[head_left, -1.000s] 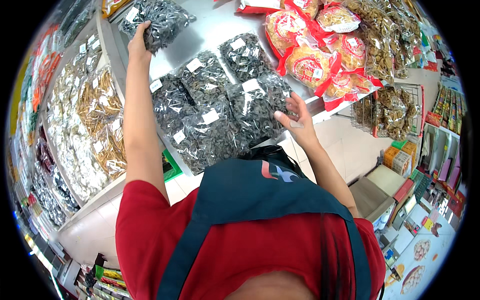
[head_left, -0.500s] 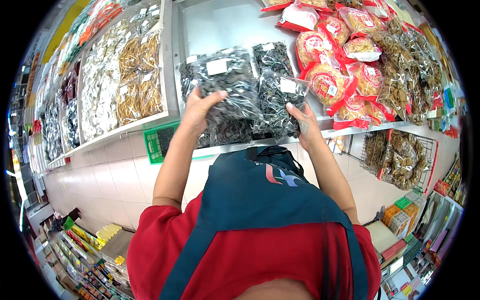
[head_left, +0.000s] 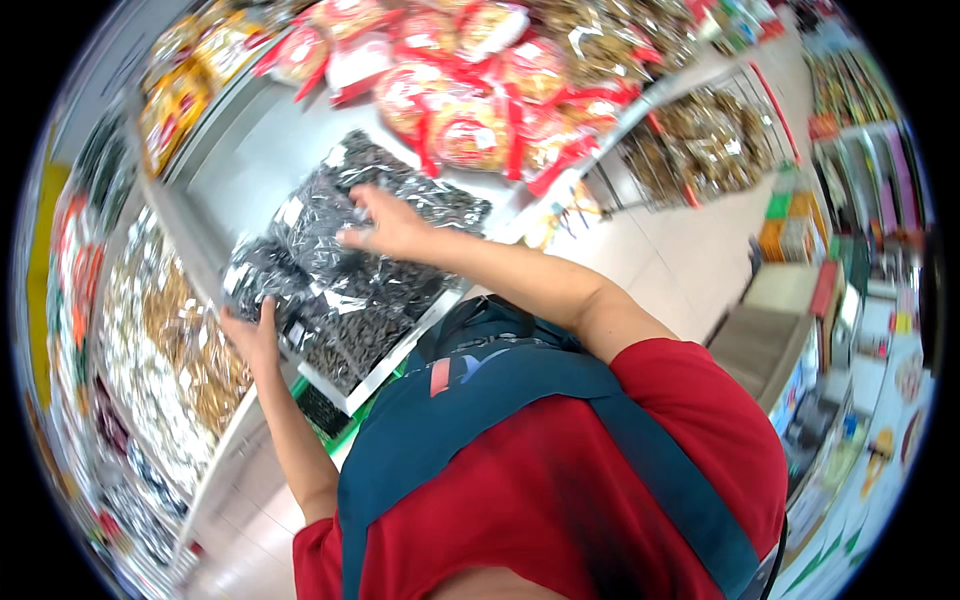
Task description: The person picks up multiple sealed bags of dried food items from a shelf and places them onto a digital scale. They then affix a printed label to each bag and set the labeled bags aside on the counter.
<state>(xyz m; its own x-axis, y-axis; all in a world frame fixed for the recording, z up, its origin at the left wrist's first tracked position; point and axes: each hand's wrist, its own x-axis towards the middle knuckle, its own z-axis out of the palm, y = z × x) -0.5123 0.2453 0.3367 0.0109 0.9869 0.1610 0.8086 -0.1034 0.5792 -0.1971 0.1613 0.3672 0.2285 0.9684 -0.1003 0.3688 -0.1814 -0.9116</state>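
Several clear plastic bags of black, crinkled dried goods that look like wood ear fungus lie in a grey metal display bin. My right hand reaches across the pile, fingers apart on or just above the shiny wrapping of a middle bag. At the pile's left side is my left hand, thumb and fingers spread against the edge of a bag. Neither hand visibly grips a bag, though blur and glare hide the exact contact.
Red-edged bags of round tan food fill the bin's far right. Yellow packs stand beyond its far left corner. Bags of pale and golden dried goods lie left. A green crate sits below; a wire basket hangs right.
My view has turned, so the bin now slants. My right hand has moved from the right bag onto the pile's middle. My left hand has shifted to the pile's left edge.
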